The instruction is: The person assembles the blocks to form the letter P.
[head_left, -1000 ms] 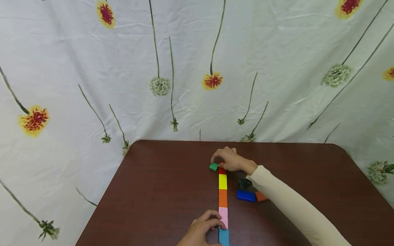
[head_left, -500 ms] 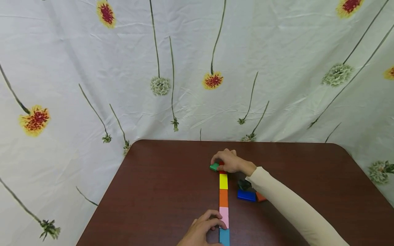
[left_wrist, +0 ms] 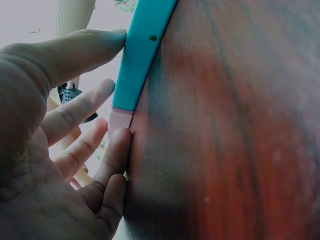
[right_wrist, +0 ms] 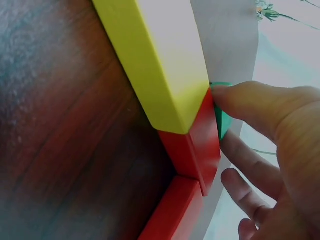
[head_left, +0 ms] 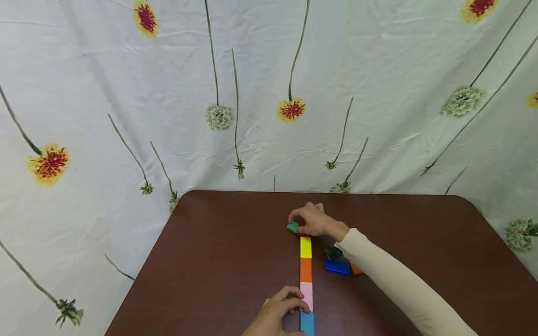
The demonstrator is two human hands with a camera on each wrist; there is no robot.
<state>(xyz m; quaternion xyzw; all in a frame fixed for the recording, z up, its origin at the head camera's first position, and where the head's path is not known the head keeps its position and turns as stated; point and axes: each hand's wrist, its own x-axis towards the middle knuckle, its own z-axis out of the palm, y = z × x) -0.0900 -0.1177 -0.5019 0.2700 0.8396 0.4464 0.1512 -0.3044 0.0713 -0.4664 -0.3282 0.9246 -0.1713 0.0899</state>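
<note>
A straight row of flat blocks runs away from me in the head view: light blue (head_left: 307, 323), pink (head_left: 307, 291), orange (head_left: 306, 269), yellow (head_left: 306, 247) and red (right_wrist: 205, 142). At the row's far end, my right hand (head_left: 314, 220) pinches a green block (head_left: 292, 227) between thumb and finger, just left of the red one, which it mostly hides. A second red block (right_wrist: 172, 212) meets the first at an angle in the right wrist view. My left hand (head_left: 278, 311) rests beside the near end, fingers loosely bent, touching the light blue and pink blocks.
Right of the row lie a dark blue block (head_left: 337, 267), an orange-red block (head_left: 356, 269) partly under the right sleeve (head_left: 386, 270), and a black object (head_left: 333, 253). Behind the brown table (head_left: 210, 261) hangs a flowered cloth (head_left: 252, 84).
The right thumb has shifted left onto the green block, which has turned slightly and tilts a little differently. My left hand stays in place at the near blocks.
</note>
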